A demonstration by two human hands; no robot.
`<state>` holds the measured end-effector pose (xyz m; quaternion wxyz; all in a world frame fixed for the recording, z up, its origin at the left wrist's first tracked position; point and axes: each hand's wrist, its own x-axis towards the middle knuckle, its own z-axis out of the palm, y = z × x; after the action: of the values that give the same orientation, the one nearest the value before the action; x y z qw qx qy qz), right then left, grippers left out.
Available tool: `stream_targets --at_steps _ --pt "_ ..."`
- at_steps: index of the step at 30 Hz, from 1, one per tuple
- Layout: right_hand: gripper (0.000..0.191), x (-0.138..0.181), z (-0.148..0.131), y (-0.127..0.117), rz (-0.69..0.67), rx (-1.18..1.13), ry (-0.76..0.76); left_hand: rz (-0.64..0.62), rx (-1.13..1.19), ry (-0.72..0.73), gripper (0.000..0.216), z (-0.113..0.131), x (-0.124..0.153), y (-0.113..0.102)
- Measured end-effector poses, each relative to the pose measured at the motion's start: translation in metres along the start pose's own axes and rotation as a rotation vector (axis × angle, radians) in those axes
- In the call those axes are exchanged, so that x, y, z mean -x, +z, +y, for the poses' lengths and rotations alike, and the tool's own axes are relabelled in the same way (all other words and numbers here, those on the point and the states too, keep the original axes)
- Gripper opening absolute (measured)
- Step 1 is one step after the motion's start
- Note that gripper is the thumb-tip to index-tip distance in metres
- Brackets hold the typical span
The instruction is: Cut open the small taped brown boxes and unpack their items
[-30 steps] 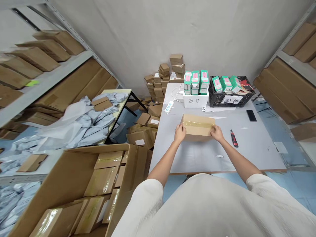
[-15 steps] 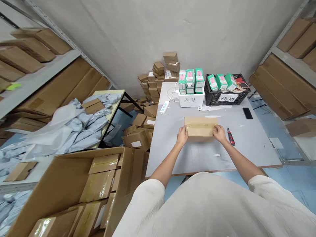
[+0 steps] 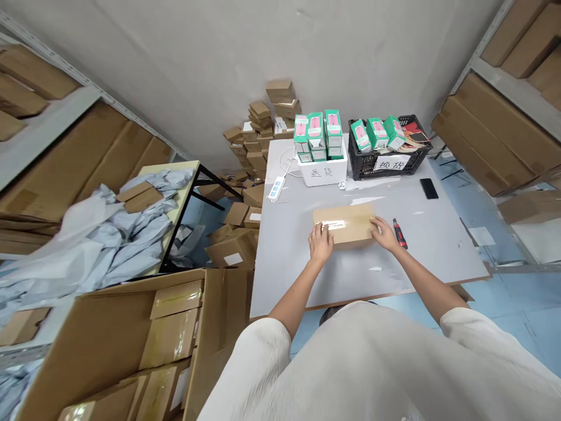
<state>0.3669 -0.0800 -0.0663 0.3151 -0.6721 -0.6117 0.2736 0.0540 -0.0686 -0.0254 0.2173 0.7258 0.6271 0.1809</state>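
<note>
A taped cardboard box [image 3: 350, 227] lies on the grey table [image 3: 289, 251], with shiny clear tape along its top. My left hand [image 3: 321, 242] is at the box's left end, fingers bent over the top near the front corner. At the right end, my right hand [image 3: 384, 233] grips the edge with thumb and fingers. Just right of that hand lies a red and black utility knife [image 3: 400, 233], touched by neither hand. The undersides of both hands are hidden.
Behind the box stand a white bin [image 3: 324, 173] and a black crate [image 3: 385, 164], both holding green boxes. A phone [image 3: 428, 189] and a power strip [image 3: 277, 189] lie on the table. A large open carton [image 3: 228, 310] with taped boxes stands at left.
The view has turned slightly right. My left hand has shifted from the box's left end further onto its top. The box is turned slightly, and my right hand stays at its right end.
</note>
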Motion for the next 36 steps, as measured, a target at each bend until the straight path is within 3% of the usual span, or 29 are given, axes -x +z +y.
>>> stream_targets --at_steps 4,9,17,23,29,33,36 --pt "0.046 -0.004 0.031 -0.021 0.051 -0.070 0.105 -0.017 -0.036 -0.009 0.053 -0.001 0.005 -0.002" --pt "0.043 -0.009 0.082 -0.043 0.045 0.107 0.302 -0.037 -0.056 -0.031 0.055 0.001 0.007 -0.005" --pt "0.045 -0.007 0.138 -0.043 -0.109 0.409 0.516 -0.048 -0.070 -0.098 0.058 0.006 0.010 -0.006" --pt "0.050 -0.005 0.144 -0.036 -0.194 0.539 0.573 -0.055 -0.075 -0.107 0.058 0.006 0.012 -0.005" --pt "0.051 0.000 0.141 -0.036 -0.215 0.507 0.595 -0.051 -0.056 -0.125 0.057 0.005 0.013 -0.004" --pt "0.064 -0.004 0.129 -0.043 -0.137 0.380 0.659 -0.024 -0.031 -0.111 0.054 0.004 0.015 -0.002" --pt "0.056 -0.013 0.112 -0.054 -0.042 0.259 0.612 0.017 -0.029 -0.121 0.049 0.003 0.018 0.000"
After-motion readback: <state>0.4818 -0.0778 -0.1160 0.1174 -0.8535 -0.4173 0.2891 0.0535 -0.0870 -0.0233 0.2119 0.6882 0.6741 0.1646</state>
